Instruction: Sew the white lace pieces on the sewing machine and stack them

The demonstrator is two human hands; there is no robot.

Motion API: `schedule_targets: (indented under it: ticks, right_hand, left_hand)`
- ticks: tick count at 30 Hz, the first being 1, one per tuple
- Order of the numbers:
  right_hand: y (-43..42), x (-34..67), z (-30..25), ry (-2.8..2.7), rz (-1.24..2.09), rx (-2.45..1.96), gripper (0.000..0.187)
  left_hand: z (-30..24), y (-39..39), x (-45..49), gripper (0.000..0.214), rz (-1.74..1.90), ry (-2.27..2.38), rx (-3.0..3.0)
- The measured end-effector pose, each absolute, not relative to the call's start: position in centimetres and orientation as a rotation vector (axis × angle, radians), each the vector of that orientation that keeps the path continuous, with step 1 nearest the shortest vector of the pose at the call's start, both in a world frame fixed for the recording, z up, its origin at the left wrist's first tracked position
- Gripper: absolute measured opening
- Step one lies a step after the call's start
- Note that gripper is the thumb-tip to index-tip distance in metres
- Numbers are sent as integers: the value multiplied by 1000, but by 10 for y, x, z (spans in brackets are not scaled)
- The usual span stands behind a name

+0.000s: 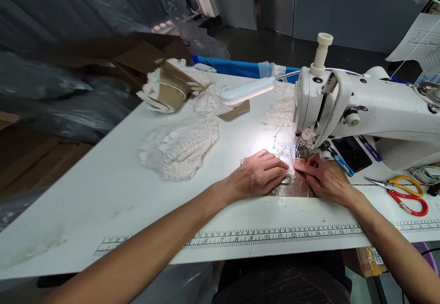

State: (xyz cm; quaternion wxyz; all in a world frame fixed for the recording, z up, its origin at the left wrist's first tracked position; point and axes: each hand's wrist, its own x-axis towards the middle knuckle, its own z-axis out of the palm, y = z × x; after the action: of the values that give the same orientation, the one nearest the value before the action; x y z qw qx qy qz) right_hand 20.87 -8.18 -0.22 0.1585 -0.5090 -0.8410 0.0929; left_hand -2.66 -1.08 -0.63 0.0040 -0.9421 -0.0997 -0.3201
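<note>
A white sewing machine (364, 107) stands at the right of a white table (103, 194). My left hand (256, 174) lies on a small piece of white lace (287, 159) just left of the needle, fingers pressed together on it. My right hand (326, 178) rests to the right of the lace, below the presser foot (302, 150), its fingertips pinching the lace's edge. Both hands lie over a brown taped patch (292, 188) on the table. The machine's lamp (245, 91) lights the spot.
A pile of white lace (178, 148) lies mid-table, with lace bundles wrapped on cardboard (170, 88) behind it. Red and yellow scissors (402, 194) lie at the right, blue clips (342, 162) near the machine. A printed ruler (275, 235) runs along the front edge.
</note>
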Motion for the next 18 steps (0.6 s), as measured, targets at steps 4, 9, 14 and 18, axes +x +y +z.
schedule_targets:
  ticks: [4, 9, 14, 18]
  right_hand:
    - [-82, 200, 6, -2470, 215, -1496, 37]
    - [-83, 197, 7, -2467, 233, -1508, 37]
    - [-85, 201, -1, -2393, 283, -1529, 38]
    - [-86, 208, -6, -2194, 417, -1512, 40]
  left_hand:
    - [-4, -12, -25, 15, -1028, -239, -2926]
    - [-2, -13, -26, 17, -955, -213, -2930]
    - [-3, -13, -26, 17, -894, -193, -2897]
    - [-3, -14, -26, 20, -926, -178, -2851]
